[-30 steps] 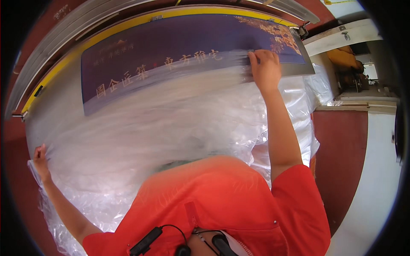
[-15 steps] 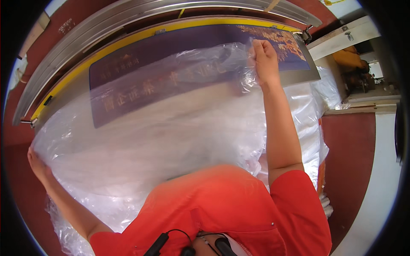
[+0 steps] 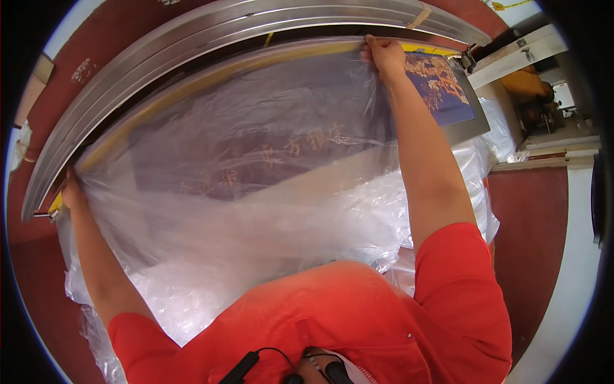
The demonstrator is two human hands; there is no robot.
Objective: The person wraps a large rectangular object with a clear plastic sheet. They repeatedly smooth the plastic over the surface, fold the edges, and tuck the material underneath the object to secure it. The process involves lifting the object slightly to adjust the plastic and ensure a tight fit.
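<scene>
Left hand (image 3: 72, 193) and right hand (image 3: 387, 56) pinched clear plastic film (image 3: 256, 109) by its far edge, a dark gap (image 3: 320, 31) parting it from the metal rail (image 3: 320, 13).

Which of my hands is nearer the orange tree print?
Your right hand: it pinches the clear plastic film just left of the orange tree print. Your left hand is far off, at the film's opposite side.

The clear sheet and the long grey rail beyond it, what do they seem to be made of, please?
Clear sheet: probably thin, glossy plastic film, since it wrinkles, catches bright highlights and lets the printed panel show through.
Long grey rail: apparently metal, perhaps aluminium, with a satin finish, judging by the dull sheen along its ridges.
</scene>
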